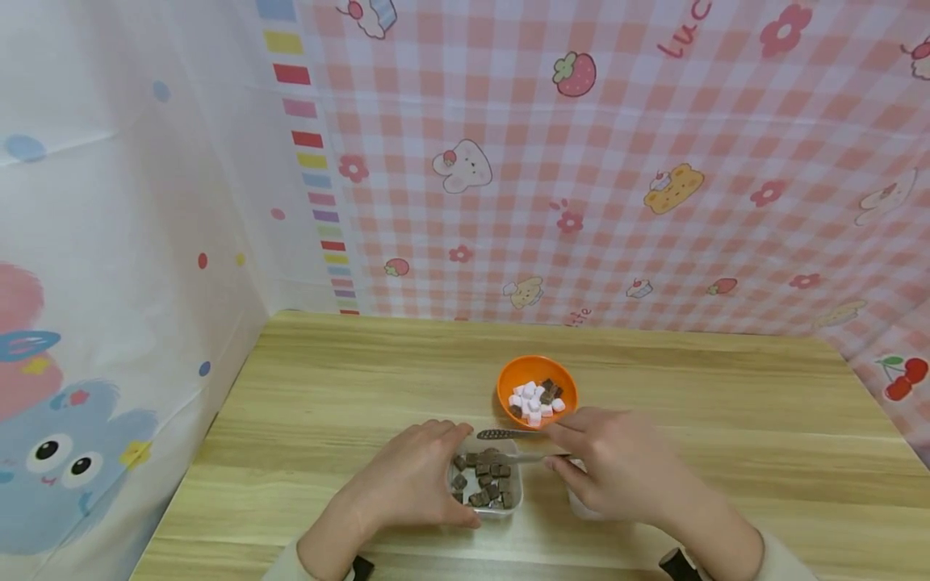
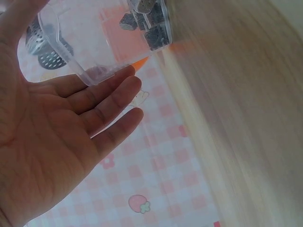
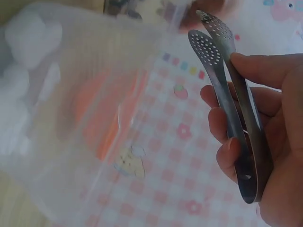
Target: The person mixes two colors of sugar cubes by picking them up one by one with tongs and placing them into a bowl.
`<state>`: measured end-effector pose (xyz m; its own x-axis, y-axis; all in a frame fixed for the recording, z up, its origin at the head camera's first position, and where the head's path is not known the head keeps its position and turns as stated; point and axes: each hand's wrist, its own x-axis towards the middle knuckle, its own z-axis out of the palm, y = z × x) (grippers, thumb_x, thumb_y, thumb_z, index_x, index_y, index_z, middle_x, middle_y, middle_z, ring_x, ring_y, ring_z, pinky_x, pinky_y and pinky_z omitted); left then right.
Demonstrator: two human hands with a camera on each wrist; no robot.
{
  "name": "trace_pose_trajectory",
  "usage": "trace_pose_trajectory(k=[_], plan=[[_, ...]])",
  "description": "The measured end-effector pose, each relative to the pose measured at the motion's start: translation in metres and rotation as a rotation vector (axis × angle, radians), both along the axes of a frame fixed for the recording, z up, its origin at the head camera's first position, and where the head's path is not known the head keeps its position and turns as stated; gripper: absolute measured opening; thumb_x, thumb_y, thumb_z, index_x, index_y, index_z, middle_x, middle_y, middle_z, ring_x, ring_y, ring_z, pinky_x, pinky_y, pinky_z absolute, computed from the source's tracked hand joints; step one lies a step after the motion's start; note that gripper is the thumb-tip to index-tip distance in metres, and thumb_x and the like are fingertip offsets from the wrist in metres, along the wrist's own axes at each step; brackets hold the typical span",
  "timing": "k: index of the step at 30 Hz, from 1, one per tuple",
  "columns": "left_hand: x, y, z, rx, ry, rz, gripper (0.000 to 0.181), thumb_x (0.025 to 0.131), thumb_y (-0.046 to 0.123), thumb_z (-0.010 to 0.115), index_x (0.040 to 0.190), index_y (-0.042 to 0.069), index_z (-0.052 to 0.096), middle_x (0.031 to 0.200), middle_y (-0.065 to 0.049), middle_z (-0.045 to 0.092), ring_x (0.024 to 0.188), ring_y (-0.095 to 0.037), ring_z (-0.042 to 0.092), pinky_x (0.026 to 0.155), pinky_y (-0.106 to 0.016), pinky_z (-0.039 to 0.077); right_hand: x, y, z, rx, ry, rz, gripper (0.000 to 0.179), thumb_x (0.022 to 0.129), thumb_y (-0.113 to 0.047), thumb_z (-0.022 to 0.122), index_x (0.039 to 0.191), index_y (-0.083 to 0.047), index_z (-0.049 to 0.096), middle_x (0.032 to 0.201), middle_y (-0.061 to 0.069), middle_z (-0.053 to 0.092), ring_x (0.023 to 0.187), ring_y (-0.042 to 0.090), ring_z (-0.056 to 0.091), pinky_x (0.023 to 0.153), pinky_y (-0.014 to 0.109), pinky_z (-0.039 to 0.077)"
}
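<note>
I've got the left hand [image 1: 410, 476] grasping the container [image 1: 520, 488], the right hand [image 1: 617, 464] gripping the tongs [image 1: 508, 434].
On my feed, the clear container sits on the tabletop [image 1: 327, 387] with brown cubes [image 1: 504, 470] inside; beyond it stands an orange bowl [image 1: 517, 373] with pale cubes [image 1: 529, 391]; the tongs' parted tips hang over the container.

L hand [image 1: 410, 476] holds clear tub [image 1: 519, 490] w/ brown cubes [image 1: 492, 491], R hand [image 1: 613, 460] has tongs [image 1: 501, 434] over it, orange bowl [image 1: 516, 374] behind w/ white cubes [image 1: 534, 403] + more brown
</note>
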<state>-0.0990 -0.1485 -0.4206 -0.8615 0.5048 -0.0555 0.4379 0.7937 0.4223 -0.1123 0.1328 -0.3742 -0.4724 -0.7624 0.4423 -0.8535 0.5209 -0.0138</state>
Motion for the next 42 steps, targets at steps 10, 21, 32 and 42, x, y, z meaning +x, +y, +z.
trace_pose_trajectory(k=[10, 21, 32, 42], plan=[[-0.001, 0.000, -0.002, -0.008, 0.018, -0.012, 0.107, 0.062, 0.060, 0.094, 0.145, 0.002, 0.058, 0.136, -0.012, 0.067, 0.125, -0.027, 0.062, 0.112, -0.045, 0.048, 0.006, -0.025, -0.016, 0.164, 0.050, -0.068, 0.025, 0.080, -0.029, 0.086, 0.099, -0.013, 0.079, 0.089, -0.006, 0.068, 0.065, 0.009, 0.060, 0.052, 0.024, 0.051], [-0.001, 0.000, -0.002, 0.000, 0.029, -0.015, 0.105, 0.061, 0.059, 0.094, 0.143, 0.002, 0.059, 0.132, -0.011, 0.069, 0.120, -0.025, 0.063, 0.109, -0.044, 0.050, 0.010, -0.046, -0.031, 0.168, 0.099, -0.065, 0.019, 0.080, -0.023, 0.082, 0.091, -0.009, 0.077, 0.080, -0.003, 0.059, 0.062, 0.011, 0.055, 0.049, 0.025, 0.048], [-0.001, -0.001, -0.001, -0.002, 0.022, -0.018, 0.106, 0.062, 0.059, 0.094, 0.143, 0.001, 0.059, 0.135, -0.013, 0.067, 0.123, -0.027, 0.062, 0.110, -0.046, 0.049, 0.015, -0.057, -0.026, 0.234, 0.087, -0.173, 0.012, 0.080, -0.020, 0.077, 0.079, -0.009, 0.071, 0.073, -0.001, 0.053, 0.055, 0.015, 0.050, 0.043, 0.027, 0.039], [-0.001, -0.001, 0.000, 0.000, 0.015, -0.022, 0.105, 0.063, 0.059, 0.094, 0.143, 0.000, 0.059, 0.136, -0.014, 0.066, 0.125, -0.029, 0.061, 0.111, -0.047, 0.048, 0.016, -0.066, -0.021, 0.304, 0.083, -0.202, 0.011, 0.075, -0.015, 0.077, 0.083, -0.008, 0.075, 0.073, 0.001, 0.055, 0.054, 0.015, 0.050, 0.042, 0.029, 0.040]])
